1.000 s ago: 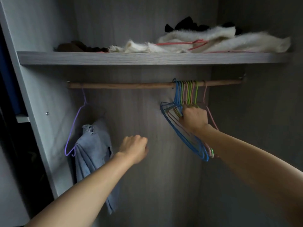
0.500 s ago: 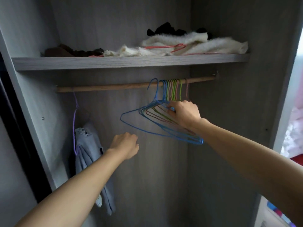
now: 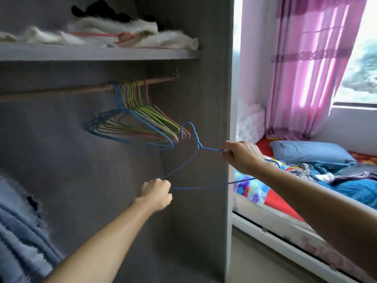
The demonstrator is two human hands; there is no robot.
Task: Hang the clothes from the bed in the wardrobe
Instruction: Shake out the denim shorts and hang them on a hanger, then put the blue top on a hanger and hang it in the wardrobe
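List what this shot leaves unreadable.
Head view:
blue hanger, right corner: hidden behind the right hand.
dark heap on the shelf: blurred, behind white fluffy fabric.
clothes on the bed: blurred, partly behind the right arm.
rod, left end, and grey garment: cut by the left edge.

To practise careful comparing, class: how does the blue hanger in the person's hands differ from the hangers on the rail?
The blue hanger is off the rail, tilted, held by the left hand and right hand; the bunch of hangers hooks over the rail. The blue hanger is single; the bunch mixes blue, green and pink. Both are thin wire, bare of clothes.
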